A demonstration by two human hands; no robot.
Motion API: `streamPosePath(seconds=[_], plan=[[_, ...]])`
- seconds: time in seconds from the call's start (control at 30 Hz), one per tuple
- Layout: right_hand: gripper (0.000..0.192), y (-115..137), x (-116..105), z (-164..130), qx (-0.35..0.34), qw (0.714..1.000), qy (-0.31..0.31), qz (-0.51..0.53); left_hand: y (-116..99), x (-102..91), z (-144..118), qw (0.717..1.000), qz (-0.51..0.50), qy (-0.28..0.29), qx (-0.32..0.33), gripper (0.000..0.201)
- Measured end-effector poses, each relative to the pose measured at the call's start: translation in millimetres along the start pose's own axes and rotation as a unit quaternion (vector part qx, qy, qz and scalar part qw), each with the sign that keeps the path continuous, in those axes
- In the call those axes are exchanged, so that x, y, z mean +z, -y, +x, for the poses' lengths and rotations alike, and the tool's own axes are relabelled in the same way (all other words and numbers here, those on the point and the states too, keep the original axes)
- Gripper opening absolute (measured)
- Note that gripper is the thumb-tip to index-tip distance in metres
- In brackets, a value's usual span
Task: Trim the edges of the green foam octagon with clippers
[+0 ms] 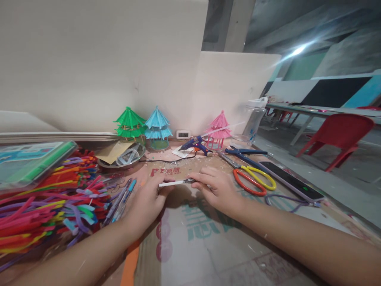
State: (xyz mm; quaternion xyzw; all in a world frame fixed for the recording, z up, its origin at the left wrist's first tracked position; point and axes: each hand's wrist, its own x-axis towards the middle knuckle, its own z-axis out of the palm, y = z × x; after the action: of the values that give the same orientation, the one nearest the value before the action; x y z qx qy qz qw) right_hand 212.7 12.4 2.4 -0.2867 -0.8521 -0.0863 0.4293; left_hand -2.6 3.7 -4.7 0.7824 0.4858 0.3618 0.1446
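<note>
White strip (pixel 172 184), thin and with a dark end, lies level between the two hands, over the printed work surface (pixel 205 250). The left hand (pixel 152 194) pinches its pale end between thumb and fingers, nearly closed. The right hand (pixel 216 188), fingers curled, grips the dark end; scissors (pixel 241 168) lie just beyond that hand.

White strip (pixel 171 183) smooth, matt; pipe cleaners (pixel 35 216) fuzzy; phone screen (pixel 290 181) glossy; scissors (pixel 235 165) metal-bladed, plastic-handled; bottle (pixel 253 121) clear plastic.
</note>
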Motion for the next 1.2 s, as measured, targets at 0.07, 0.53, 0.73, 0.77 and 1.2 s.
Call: streamPosePath(seconds=[0.07,0.53,0.73,0.77,1.2], plan=[[0.032,0.2,0.0,0.3,0.000,1.000,0.000,0.004,-0.7,0.0,0.0,1.000,-0.003,0.001,-0.004,0.020],[0.029,-3.1,2.7,-0.7,0.041,0.999,-0.002,0.027,0.5,-0.6,2.4,1.000,-0.014,-0.005,-0.010,0.020],[0.034,-2.4,1.8,-0.2,0.013,1.000,-0.005,0.014,0.4,-0.2,0.9,1.000,-0.012,-0.003,-0.013,0.019],[0.035,-2.6,1.8,-0.3,0.013,1.000,-0.005,0.015,0.4,-0.3,0.8,1.000,-0.010,-0.002,-0.013,0.019],[0.035,-2.6,3.1,-2.1,0.026,0.999,-0.005,0.041,-3.4,-0.6,1.4,1.000,-0.013,0.013,-0.006,0.018]])
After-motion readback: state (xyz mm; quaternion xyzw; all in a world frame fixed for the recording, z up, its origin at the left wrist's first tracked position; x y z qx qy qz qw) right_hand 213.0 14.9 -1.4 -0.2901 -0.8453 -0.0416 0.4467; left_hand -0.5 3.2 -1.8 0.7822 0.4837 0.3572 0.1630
